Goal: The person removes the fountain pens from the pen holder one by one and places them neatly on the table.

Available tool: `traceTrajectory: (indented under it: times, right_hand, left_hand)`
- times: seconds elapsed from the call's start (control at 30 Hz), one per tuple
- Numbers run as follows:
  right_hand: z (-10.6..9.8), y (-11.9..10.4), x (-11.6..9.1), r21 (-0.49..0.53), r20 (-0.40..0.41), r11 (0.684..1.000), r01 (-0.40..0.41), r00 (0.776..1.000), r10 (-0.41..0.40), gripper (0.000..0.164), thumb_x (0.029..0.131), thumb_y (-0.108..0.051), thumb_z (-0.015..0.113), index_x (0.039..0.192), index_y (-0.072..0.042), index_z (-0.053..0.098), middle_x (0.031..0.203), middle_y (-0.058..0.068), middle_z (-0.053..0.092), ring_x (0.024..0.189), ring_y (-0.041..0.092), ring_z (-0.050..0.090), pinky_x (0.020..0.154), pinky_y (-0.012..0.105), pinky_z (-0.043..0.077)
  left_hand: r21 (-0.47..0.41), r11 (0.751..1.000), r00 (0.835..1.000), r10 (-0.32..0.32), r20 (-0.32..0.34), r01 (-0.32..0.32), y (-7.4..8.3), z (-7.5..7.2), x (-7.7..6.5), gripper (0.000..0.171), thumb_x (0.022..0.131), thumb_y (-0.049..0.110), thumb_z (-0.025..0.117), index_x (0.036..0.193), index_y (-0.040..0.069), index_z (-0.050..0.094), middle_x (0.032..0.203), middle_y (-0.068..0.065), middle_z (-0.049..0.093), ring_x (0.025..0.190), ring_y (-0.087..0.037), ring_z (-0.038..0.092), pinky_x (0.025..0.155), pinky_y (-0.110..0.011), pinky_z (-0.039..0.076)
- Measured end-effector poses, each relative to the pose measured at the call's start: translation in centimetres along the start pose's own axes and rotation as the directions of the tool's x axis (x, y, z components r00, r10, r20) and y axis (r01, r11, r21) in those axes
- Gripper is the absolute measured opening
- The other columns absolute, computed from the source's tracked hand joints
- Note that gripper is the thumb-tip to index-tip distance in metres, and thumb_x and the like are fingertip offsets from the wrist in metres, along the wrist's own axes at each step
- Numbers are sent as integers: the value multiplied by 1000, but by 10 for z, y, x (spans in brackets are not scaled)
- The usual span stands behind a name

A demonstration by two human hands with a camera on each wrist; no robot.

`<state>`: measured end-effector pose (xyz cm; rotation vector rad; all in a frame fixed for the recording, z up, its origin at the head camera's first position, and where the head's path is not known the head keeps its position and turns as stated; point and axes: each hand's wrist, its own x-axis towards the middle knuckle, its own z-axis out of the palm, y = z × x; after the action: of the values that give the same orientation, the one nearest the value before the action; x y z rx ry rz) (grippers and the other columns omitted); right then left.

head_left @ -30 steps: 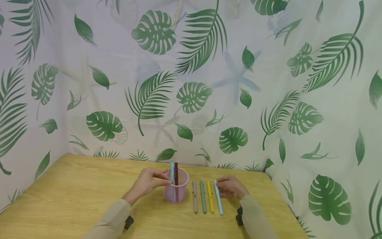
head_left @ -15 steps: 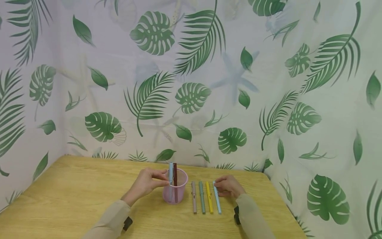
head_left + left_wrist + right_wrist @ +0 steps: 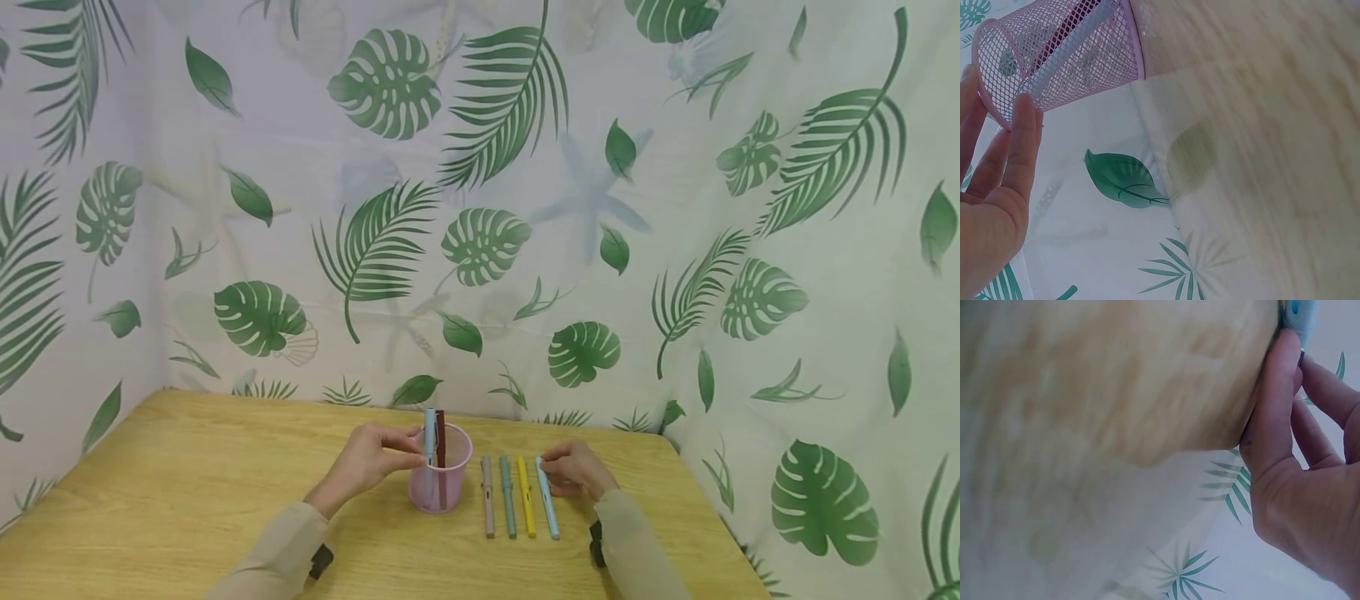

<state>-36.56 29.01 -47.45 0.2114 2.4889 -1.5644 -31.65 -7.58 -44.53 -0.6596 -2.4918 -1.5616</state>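
In the head view, a pink mesh pen cup [image 3: 454, 483] stands on the wooden table with a pale blue pen [image 3: 430, 433] and a dark red pen [image 3: 441, 442] upright inside. My left hand [image 3: 369, 457] pinches the pale blue pen between thumb and fingers at the cup's rim. To the right of the cup lie a mauve pen [image 3: 488, 500], a grey-green pen [image 3: 508, 500], a yellow pen [image 3: 527, 500] and a light blue pen [image 3: 550, 504] in a row. My right hand [image 3: 581, 469] pinches the far end of the light blue pen [image 3: 1300, 319], most of which is out of the right wrist view.
The wooden table [image 3: 225, 475] reaches back to a leaf-printed curtain [image 3: 420, 250], which also hangs along the left and right sides. A dark wrist device shows at each sleeve.
Over the last second the whole head view shifts slightly. Within the last half second, the near end of the light blue pen swings a little to the right. My left hand stays at the cup.
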Motion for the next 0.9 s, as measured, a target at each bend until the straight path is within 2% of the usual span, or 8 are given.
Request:
traceTrajectory:
  times: [0.27, 0.4, 0.5, 0.67, 0.9]
  right_hand:
    - [-2, 0, -4, -25, -4, 1000, 1, 1000, -1, 33, 93, -10, 65, 122, 6, 62, 97, 10, 69, 77, 14, 65, 63, 30, 58]
    - [-5, 2, -4, -23, -7, 1000, -1, 1000, 0, 35, 94, -14, 65, 124, 5, 62, 90, 7, 68, 72, 13, 64, 62, 29, 58]
    - [-8, 3, -4, 4, 7, 1000, 3, 1000, -3, 37, 95, -15, 64, 125, 5, 60, 89, 6, 69, 71, 12, 64, 63, 29, 58]
    - [-12, 3, -7, 62, 24, 998, 0, 1000, -2, 41, 96, -16, 63, 129, 7, 56, 99, 9, 69, 80, 13, 65, 70, 31, 59]
    - [-16, 4, -8, 112, 7, 994, 6, 1000, -7, 40, 95, -14, 63, 128, 8, 56, 102, 11, 69, 83, 15, 66, 74, 34, 59]
  left_hand:
    - [24, 1000, 1000, -13, -11, 13, -1, 1, 1, 8, 77, 25, 83, 82, 20, 79, 122, -9, 69, 115, -29, 65, 95, -47, 52]
    - [26, 1000, 1000, -7, -15, 7, -1, 2, 1, 8, 78, 25, 83, 82, 19, 79, 122, -9, 69, 115, -29, 66, 94, -47, 52]
    - [27, 1000, 1000, -5, -11, 6, -1, 1, 1, 8, 78, 25, 83, 83, 19, 80, 122, -9, 69, 115, -29, 66, 93, -47, 53]
    - [19, 1000, 1000, -15, -11, 15, 0, 0, 1, 8, 77, 24, 83, 82, 19, 80, 122, -8, 69, 115, -29, 65, 94, -48, 52]
    - [11, 1000, 1000, -16, -3, 16, 0, -2, 0, 7, 78, 24, 83, 82, 20, 79, 123, -8, 69, 116, -30, 65, 94, -49, 52]
